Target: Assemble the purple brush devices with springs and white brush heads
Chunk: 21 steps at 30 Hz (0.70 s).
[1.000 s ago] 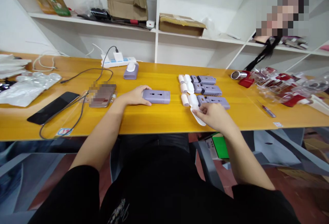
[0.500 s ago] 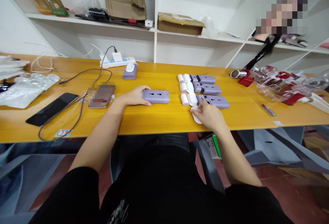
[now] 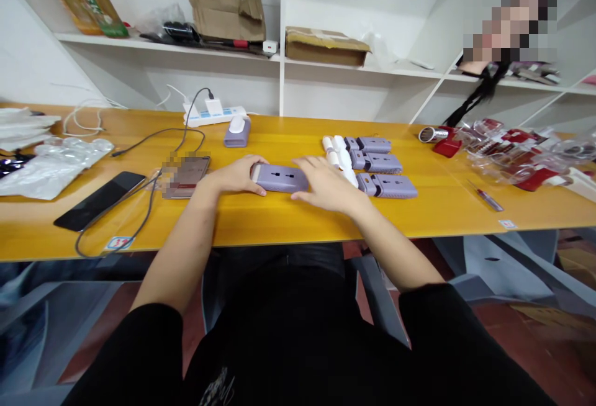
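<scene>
Lavender plastic power adapters (image 3: 279, 178) number four on the yellow wooden surface (image 3: 279, 223): one sits between your hands, and three more adapters (image 3: 376, 161) lie in a row to its right. Your left hand (image 3: 235, 176) has its fingers together, clamped on that adapter's left end; your right hand (image 3: 328, 184) spreads its fingers apart across the right end. One smaller lavender unit with a white top (image 3: 237, 131) stands beyond, near the white power strip (image 3: 214, 114). White rolled pieces (image 3: 331, 153) lie beside the row. Since the earlier frame, your right hand has left the curved white strip and crossed to the held adapter.
</scene>
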Tool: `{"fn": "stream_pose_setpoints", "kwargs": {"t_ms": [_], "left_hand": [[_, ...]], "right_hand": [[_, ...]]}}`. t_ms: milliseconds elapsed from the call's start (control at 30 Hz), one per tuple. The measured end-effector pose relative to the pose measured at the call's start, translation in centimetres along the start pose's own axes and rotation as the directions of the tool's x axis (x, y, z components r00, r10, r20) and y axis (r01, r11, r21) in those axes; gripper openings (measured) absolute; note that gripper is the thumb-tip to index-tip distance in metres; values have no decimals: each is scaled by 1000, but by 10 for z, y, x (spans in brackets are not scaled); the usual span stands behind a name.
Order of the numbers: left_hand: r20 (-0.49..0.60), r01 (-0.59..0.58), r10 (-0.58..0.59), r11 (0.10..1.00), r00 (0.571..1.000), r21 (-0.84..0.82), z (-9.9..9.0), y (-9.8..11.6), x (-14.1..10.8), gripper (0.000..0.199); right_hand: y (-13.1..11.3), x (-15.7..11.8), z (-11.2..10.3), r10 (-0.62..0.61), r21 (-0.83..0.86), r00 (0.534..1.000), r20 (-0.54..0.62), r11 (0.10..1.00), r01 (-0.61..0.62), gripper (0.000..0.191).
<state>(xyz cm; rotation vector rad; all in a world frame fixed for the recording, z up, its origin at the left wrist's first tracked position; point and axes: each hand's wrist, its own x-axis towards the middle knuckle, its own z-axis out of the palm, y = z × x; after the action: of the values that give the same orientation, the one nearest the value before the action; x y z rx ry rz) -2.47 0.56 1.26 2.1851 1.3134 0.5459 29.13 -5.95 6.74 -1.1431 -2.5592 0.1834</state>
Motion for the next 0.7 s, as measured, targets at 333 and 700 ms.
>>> {"fn": "stream_pose_setpoints", "kwargs": {"t_ms": [333, 700], "left_hand": [[67, -73, 90, 974, 994, -216, -8, 7, 0, 101], [-78, 142, -164, 963, 983, -231, -55, -4, -38, 96]], "right_hand": [[-7, 64, 38, 56, 143, 984, 172, 986, -81, 94], [-27, 50, 22, 137, 9, 963, 232, 990, -142, 63]]}}
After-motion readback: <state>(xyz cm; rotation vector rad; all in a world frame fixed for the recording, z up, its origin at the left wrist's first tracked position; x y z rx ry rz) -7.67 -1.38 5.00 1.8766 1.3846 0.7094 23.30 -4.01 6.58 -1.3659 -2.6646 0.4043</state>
